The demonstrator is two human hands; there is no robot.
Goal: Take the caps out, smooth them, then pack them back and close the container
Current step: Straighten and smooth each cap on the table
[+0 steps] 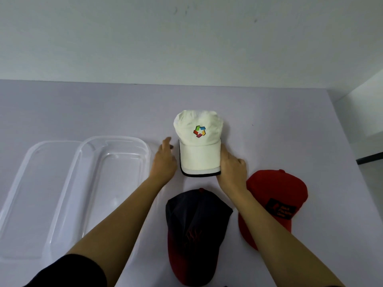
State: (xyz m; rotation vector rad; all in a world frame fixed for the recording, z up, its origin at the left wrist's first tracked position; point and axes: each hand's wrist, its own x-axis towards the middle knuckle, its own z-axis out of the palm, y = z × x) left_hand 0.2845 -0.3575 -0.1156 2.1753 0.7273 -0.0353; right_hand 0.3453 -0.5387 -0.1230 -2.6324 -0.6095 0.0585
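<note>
A white cap (pixel 198 141) with a colourful logo lies on the table, brim toward me. My right hand (pixel 232 170) grips the right edge of its brim. My left hand (pixel 164 162) hovers just left of the brim with fingers apart and holds nothing. A dark cap with a red brim (pixel 194 233) lies nearer to me, between my forearms. A red cap (pixel 275 204) with a black patch lies to the right, partly behind my right forearm. The clear plastic container (pixel 116 146) stands empty to the left of my left hand.
The clear lid (pixel 31 183) lies flat beside the container at the far left. The lilac table (pixel 290 131) meets a white wall at the back, and its right edge drops off beyond the red cap.
</note>
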